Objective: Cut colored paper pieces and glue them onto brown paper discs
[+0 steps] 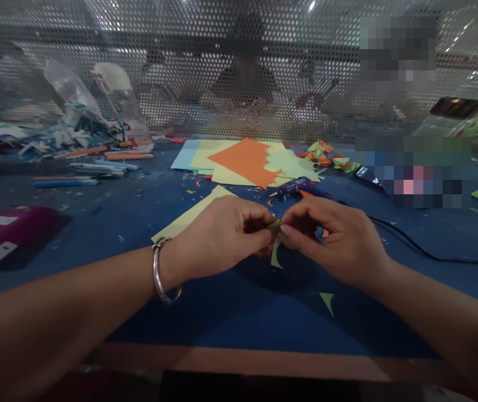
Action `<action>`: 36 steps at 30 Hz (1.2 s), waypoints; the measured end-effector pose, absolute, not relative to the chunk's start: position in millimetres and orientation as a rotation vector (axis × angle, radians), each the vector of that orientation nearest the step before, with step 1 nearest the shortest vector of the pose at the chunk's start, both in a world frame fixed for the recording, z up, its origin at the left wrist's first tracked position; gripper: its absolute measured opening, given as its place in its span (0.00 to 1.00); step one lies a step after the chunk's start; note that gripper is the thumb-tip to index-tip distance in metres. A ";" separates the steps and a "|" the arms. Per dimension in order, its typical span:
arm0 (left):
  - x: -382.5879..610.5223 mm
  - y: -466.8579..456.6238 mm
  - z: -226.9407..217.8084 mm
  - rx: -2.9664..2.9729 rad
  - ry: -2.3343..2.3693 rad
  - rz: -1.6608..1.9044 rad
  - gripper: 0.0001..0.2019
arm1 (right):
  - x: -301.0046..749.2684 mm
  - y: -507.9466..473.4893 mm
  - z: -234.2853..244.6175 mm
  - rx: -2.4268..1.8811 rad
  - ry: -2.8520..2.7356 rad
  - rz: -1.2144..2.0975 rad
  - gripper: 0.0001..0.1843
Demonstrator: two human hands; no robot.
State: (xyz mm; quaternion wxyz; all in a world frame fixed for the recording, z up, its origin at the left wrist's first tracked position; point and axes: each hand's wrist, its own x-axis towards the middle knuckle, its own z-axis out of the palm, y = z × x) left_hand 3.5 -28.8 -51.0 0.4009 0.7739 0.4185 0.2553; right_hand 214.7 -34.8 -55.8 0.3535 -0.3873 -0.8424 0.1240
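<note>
My left hand (226,234) and my right hand (331,237) meet over the blue table (230,312), both pinching one small green paper piece (274,224) between thumbs and fingertips. A silver bangle (161,271) circles my left wrist. A pale yellow sheet (189,218) lies under my left hand. Small green paper offcuts lie below the hands, one (276,255) just under the fingers and another (328,301) nearer me. A bit of orange paper (325,233) shows under my right palm.
A blue glue gun (295,187) with a black cord (423,251) lies behind my hands. Stacked coloured sheets with an orange one (247,159) sit further back. Pens and pencils (92,167) lie left, a purple device (8,231) far left, paper curls (326,153) right. Perforated metal screen (205,72) behind.
</note>
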 end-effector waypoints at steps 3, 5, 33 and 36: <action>3.1 -28.6 -51.9 1.993 1.067 0.647 0.10 | 214.6 -35.2 -55.2 -1.002 -2.187 0.325 0.04; 3.0 -28.7 -51.8 2.002 1.069 0.651 0.10 | 214.7 -35.3 -55.3 -1.003 -2.192 0.315 0.04; 6.5 -30.7 -44.3 2.327 1.137 0.686 0.09 | 213.7 -34.4 -57.8 -0.887 -2.230 0.397 0.03; 7.0 -30.8 -43.6 2.329 1.126 0.642 0.08 | 214.3 -34.8 -57.4 -0.892 -2.235 0.420 0.04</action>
